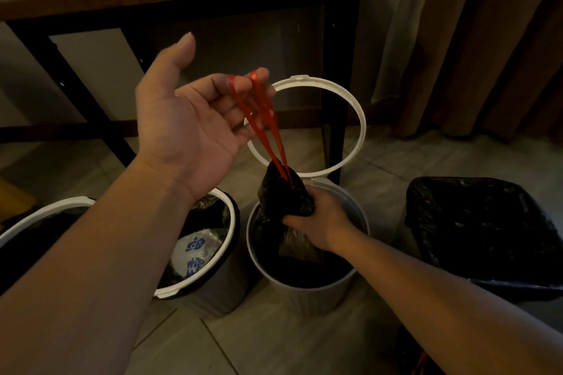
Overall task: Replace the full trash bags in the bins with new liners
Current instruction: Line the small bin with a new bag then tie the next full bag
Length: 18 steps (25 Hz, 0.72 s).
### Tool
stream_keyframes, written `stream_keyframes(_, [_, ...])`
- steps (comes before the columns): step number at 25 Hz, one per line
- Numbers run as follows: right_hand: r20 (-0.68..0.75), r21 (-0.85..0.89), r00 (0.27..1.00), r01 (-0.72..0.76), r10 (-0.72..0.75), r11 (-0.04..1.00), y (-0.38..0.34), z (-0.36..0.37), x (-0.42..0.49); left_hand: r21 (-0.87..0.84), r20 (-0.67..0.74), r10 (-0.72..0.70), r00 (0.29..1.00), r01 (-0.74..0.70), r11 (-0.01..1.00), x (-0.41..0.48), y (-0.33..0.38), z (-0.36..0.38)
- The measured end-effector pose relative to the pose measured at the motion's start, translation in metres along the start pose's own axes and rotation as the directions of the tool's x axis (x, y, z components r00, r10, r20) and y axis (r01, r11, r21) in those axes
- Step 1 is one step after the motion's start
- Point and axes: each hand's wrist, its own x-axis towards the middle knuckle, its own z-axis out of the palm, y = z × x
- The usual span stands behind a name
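Note:
A round white bin (pixel 307 292) stands in the middle of the floor. My right hand (pixel 320 222) grips the gathered neck of the black trash bag (pixel 283 194) just above the bin's mouth. Red drawstrings (pixel 265 124) run taut from the bag's neck up to my left hand (pixel 189 118), looped over its fingertips. That hand is raised palm up, its fingers slightly bent. The bin's white rim ring (pixel 359 118) stands tilted behind it. A second round bin (pixel 210 280) at the left holds a black liner and a white wrapper with blue print.
A square bin with a black liner (pixel 487 231) sits at the right. A wooden table with black legs (pixel 341 69) stands behind the bins, brown curtains (pixel 502 39) hang at the right. Another white-rimmed bin (pixel 36 219) shows at the far left. The floor is tiled.

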Motion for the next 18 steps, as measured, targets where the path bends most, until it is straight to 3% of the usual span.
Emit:
stream_keyframes(7, [-0.005,-0.082,0.999,0.042,-0.043,0.996,0.013,-0.005,-0.002,-0.025,-0.089,0.069,0.994,-0.071,0.997,-0.004,-0.006,0.015])
stream_keyframes(11, [0.281,-0.131,0.96,0.033,0.005,0.991,-0.01,-0.025,-0.008,0.132,-0.053,0.046,0.998,-0.038,0.991,0.0,-0.015,0.015])
stream_keyframes(13, [0.342,-0.055,0.935,0.117,-0.092,0.992,-0.042,-0.047,-0.009,0.239,-0.035,0.018,0.999,-0.009,0.971,0.001,-0.024,0.013])
stream_keyframes(15, [0.269,0.111,0.926,0.245,-0.266,0.963,-0.078,-0.069,-0.012,0.291,-0.024,0.013,1.0,-0.006,0.957,0.002,-0.03,0.011])
stream_keyframes(18, [0.086,0.146,0.891,0.431,-0.445,0.891,-0.113,-0.086,-0.019,0.322,-0.028,0.017,0.999,-0.007,0.947,0.001,-0.031,0.011])
